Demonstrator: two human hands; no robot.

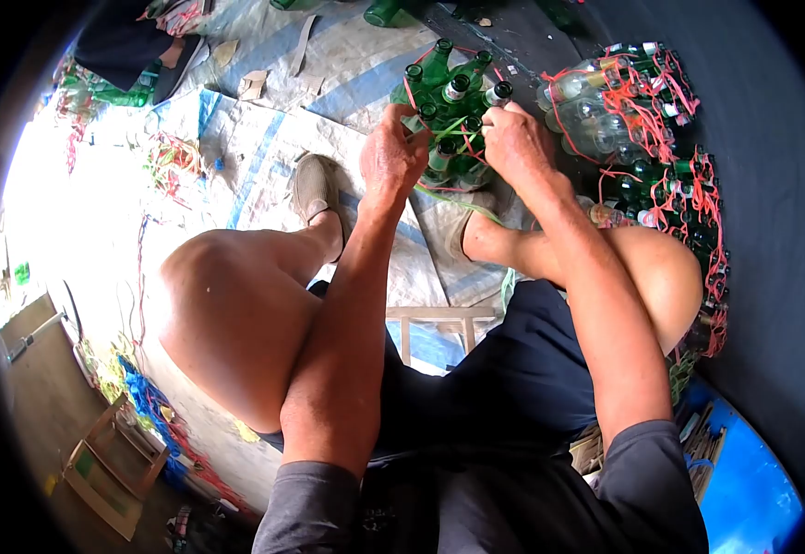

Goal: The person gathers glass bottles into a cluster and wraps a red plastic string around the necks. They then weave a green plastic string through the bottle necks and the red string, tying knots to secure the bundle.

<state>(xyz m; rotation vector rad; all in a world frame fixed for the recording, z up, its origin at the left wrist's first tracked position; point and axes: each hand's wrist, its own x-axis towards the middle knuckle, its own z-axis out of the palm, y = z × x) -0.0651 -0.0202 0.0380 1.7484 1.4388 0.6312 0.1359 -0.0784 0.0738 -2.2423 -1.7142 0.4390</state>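
Between my feet stands a bundle of green glass bottles [435,66], upright with their necks pointing up. A light green plastic strap [459,138] crosses over the necks, and a pink strap also runs round the bundle. My left hand [393,157] is closed at the bundle's left side, gripping the green strap near its fingertips. On the right side, my right hand [518,143] is closed too, pinching the strap close to a bottle neck. Some fingertips are hidden behind the hands. A loose length of green strap trails below the bottles towards my right foot.
Along the right lie tied bundles of clear bottles [596,102] and green bottles [670,189] with pink straps. Loose straps [174,166] lie on the sheet [264,166] at left. Another person's leg [121,42] shows upper left. A wooden stool [112,462] lies lower left.
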